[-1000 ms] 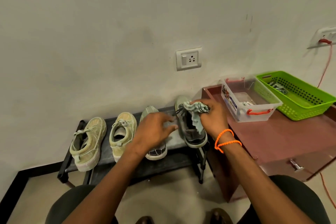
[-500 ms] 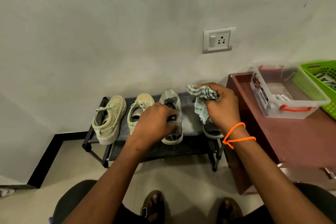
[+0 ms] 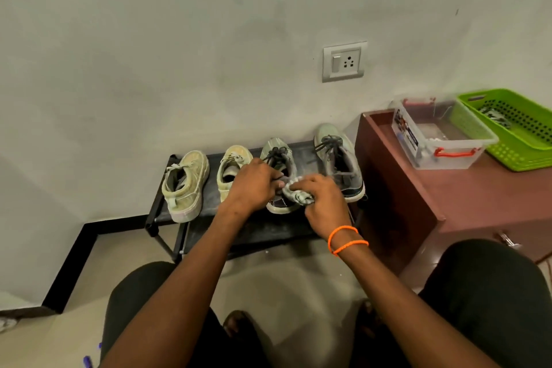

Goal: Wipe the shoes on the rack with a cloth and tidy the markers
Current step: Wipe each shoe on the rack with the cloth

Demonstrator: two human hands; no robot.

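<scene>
Several shoes stand in a row on a low black rack [image 3: 301,150] against the wall: two pale yellow-green sneakers [image 3: 185,185] at the left, two grey laced ones at the right. My left hand [image 3: 254,185] grips the left grey shoe [image 3: 277,155] at its opening. My right hand [image 3: 324,200] holds a bunched grey-white cloth [image 3: 297,193] against that shoe's heel side. The right grey shoe [image 3: 339,158] stands free. Small blue objects [image 3: 87,360] lie on the floor at the bottom left; they may be markers.
A reddish-brown cabinet [image 3: 478,194] stands right of the rack, carrying a clear plastic box [image 3: 439,134] with red handles and a green basket [image 3: 513,128]. A wall socket [image 3: 343,61] sits above the rack. My knees and feet fill the bottom of the view.
My right hand has carried the cloth from the right grey shoe to the left grey one, which my left hand has taken hold of. The view has shifted left and down.
</scene>
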